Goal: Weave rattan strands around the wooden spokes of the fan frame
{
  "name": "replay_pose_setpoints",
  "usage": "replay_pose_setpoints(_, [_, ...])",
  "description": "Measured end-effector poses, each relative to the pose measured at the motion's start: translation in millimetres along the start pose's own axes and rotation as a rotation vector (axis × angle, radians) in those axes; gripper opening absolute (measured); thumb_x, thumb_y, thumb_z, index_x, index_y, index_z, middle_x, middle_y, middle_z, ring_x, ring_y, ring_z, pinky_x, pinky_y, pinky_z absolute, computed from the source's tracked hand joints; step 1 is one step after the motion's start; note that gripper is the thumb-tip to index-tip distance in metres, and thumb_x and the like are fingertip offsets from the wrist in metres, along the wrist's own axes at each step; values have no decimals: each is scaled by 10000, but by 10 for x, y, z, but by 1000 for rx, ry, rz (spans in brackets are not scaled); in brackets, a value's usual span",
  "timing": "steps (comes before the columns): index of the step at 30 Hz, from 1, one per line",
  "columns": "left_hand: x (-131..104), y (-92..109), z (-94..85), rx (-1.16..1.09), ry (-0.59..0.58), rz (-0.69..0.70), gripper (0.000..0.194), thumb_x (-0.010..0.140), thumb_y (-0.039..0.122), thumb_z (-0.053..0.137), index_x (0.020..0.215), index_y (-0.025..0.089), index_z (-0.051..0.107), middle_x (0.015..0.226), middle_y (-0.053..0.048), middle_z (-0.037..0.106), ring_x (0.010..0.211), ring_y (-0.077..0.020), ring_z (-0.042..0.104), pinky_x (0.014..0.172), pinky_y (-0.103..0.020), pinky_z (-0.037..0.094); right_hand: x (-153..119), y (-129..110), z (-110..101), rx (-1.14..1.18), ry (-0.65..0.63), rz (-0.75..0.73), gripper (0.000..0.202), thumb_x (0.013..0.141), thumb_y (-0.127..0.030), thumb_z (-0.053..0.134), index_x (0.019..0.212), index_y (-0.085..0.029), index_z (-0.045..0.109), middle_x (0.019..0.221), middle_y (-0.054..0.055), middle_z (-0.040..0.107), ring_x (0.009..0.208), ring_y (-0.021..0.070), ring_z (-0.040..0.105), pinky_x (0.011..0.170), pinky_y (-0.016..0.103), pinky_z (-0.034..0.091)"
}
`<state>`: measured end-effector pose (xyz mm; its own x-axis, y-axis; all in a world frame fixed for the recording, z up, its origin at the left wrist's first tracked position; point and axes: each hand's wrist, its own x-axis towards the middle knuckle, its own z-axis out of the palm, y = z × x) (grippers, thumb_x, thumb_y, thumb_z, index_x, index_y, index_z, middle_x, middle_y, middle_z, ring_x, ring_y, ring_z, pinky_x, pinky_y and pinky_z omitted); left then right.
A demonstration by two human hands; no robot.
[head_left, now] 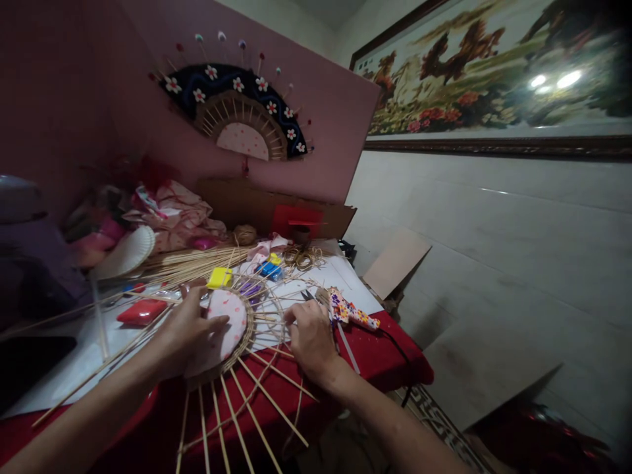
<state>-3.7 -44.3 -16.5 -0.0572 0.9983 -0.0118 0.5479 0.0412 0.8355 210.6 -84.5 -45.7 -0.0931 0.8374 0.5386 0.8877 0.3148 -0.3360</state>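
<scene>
A half-round piece covered in white fabric with pink spots (pixel 236 315) lies at the table's front edge, with thin wooden sticks (pixel 238 415) fanning out from its curved rim. Brown twine is woven between the sticks close to that rim. My left hand (pixel 185 326) grips the fabric piece at its straight side, thumb lying across the top. At the ends of the right-hand sticks, my right hand (pixel 312 337) is closed in a pinch on the loose twine (pixel 261 380), which loops across the sticks and hangs below. My fingertips partly hide the pinched spot.
Right of my right hand lie a flower-patterned glue gun (pixel 353 314) and scissors (pixel 307 295). Behind are yellow (pixel 219 278) and blue packets (pixel 269 270), a bundle of sticks (pixel 190 264) and a twine ball (pixel 245 234). A red packet (pixel 142 312) sits left. A decorated fan (pixel 237 108) hangs behind.
</scene>
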Motion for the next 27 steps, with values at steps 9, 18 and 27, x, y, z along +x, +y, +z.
replay_pose_setpoints(9, [-22,86,-127,-751,-344,-248,223,583,178,732,764,106,623,664,-108,692,541,-195,642,523,-276,522,33,-65,-178,107,180,-60,231,678,11,425,745,-183,530,760,16,569,797,180,465,742,314,319])
replay_pose_setpoints(18, [-168,142,-166,-922,-265,-303,151,602,180,713,711,131,620,576,-63,689,483,-185,623,472,-270,514,-45,-395,-329,70,356,-42,172,817,-106,449,876,-187,590,918,58,602,916,217,475,872,387,333])
replay_pose_setpoints(27, [-303,197,-204,-934,-64,-149,311,465,312,782,668,157,604,490,-1,634,373,-135,533,344,-203,404,40,-630,-334,-22,450,-38,104,815,-154,516,797,-200,608,836,35,621,885,220,480,951,457,269])
